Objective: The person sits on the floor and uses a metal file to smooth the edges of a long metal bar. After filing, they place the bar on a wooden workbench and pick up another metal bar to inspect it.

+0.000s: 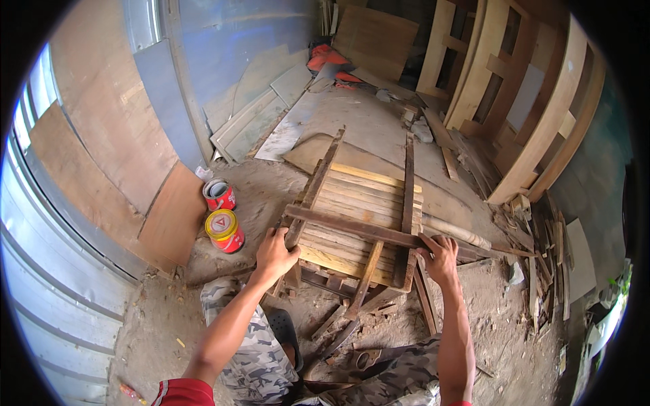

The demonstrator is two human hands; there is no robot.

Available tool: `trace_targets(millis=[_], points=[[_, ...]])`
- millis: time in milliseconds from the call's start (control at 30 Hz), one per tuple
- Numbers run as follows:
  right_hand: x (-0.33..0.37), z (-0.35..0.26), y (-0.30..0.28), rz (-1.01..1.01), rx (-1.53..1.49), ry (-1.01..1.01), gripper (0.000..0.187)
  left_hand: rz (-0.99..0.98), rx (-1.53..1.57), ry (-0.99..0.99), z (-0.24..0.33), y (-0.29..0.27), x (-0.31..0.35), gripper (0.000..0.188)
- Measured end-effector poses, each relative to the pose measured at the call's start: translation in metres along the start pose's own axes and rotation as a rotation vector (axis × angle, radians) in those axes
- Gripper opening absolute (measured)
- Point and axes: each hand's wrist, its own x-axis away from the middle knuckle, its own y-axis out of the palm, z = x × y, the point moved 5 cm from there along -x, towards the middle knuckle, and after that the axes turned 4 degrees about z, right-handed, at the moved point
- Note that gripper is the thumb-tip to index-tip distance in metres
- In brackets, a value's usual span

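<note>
In front of me lies a low wooden frame with pale yellowish slats point(359, 210) and dark lengthwise bars at its sides. A dark wooden strip point(352, 227) runs across it from left to right, over the slats. My left hand point(272, 257) is closed around the near end of the left dark bar point(313, 188), just below the strip's left end. At the strip's right end, my right hand point(441, 258) grips it with fingers and thumb. The right dark bar point(408, 193) passes near that hand. A short narrow wooden piece point(366, 279) slants from the strip toward my legs.
Two red paint cans point(224, 231) stand left of the frame. A handsaw handle point(365, 358) lies near my knees. Scrap wood point(535, 237) is heaped at the right, beside upright wooden frames point(542, 115). Boards point(254, 118) lean on the left wall.
</note>
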Motion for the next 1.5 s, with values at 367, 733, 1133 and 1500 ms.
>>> trace_targets(millis=[367, 733, 1133, 1500], points=[[-0.005, 0.012, 0.008, 0.022, 0.026, -0.007, 0.041, 0.063, -0.066, 0.043, -0.022, -0.009, -0.016, 0.056], [-0.016, -0.004, 0.016, 0.001, 0.097, -0.035, 0.042, -0.116, 0.003, -0.062, -0.03, -0.003, -0.036, 0.069], [0.019, -0.045, 0.01, -0.137, 0.185, 0.412, 0.065, -0.052, -0.048, 0.165, 0.001, 0.023, -0.076, 0.068], [0.026, 0.0, 0.04, -0.13, -0.199, 0.756, 0.07, 0.031, 0.109, 0.085, -0.008, 0.023, -0.077, 0.052]])
